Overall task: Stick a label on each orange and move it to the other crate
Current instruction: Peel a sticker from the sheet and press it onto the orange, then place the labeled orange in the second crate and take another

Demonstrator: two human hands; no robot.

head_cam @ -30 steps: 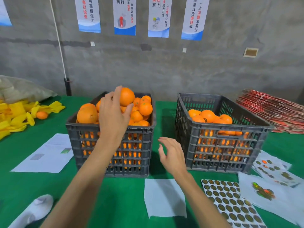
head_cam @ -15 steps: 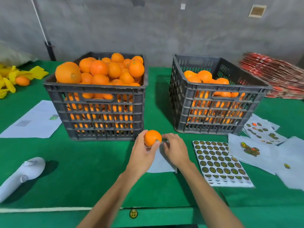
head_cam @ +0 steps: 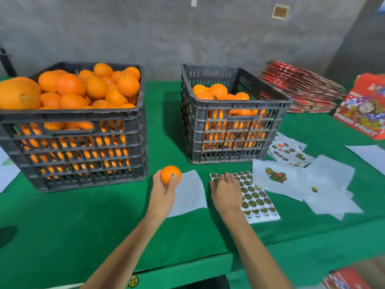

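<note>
The left hand (head_cam: 164,195) grips 1 small round orange (head_cam: 169,174) just left of the white sheet of round dark labels (head_cam: 253,195). The right hand (head_cam: 226,189) rests on that sheet's near-left corner, fingers bent; whether they pinch a label cannot be told. Peeling 1 label cleanly from its edge seems best
</note>
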